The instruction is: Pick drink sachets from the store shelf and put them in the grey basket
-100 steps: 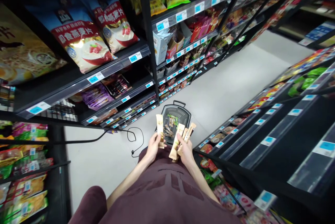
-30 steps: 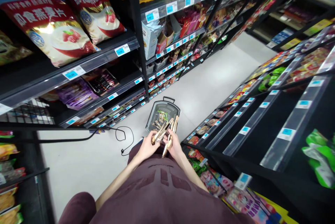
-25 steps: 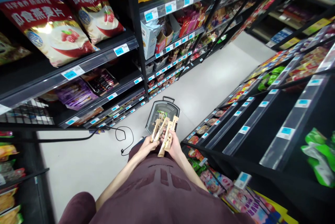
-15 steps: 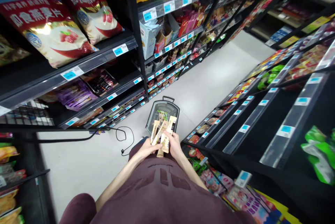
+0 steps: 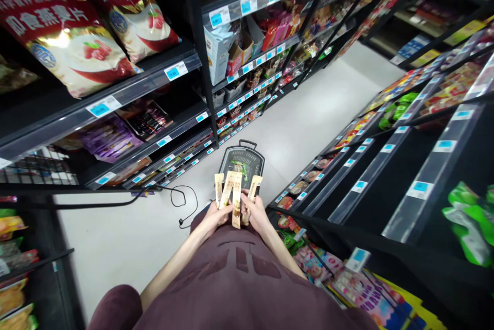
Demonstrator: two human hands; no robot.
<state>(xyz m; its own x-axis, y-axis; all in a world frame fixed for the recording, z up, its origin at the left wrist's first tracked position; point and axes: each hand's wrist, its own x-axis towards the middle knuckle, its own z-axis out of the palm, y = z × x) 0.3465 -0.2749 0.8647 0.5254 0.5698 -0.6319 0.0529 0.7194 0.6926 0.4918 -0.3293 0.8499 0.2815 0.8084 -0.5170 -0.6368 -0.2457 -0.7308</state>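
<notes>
Several slim beige stick packets [image 5: 236, 201] are fanned out between my two hands, close to my body. My left hand [image 5: 216, 216] is closed on the packets at the left, its thumb lying across them. On the other side my right hand [image 5: 255, 212] grips the packets at the right, with its fingers near the middle one. Just beyond the packets, a dark shopping basket [image 5: 252, 165] stands on the floor with its handle raised at the far end. A green package [image 5: 240, 167] lies inside it. The packets and hands cover the basket's near end.
Shelves [image 5: 154, 83] with large oat bags [image 5: 92, 47] rise on the left. Opposite stands another shelf row [image 5: 347, 196] with price tags and snacks. A black cable [image 5: 185, 196] loops over the pale floor [image 5: 127, 247]. The aisle runs away to the upper right.
The stick packets have spread into a wider fan, with one now upright in the middle. My right hand has shifted slightly, and its packet leans more to the right.
</notes>
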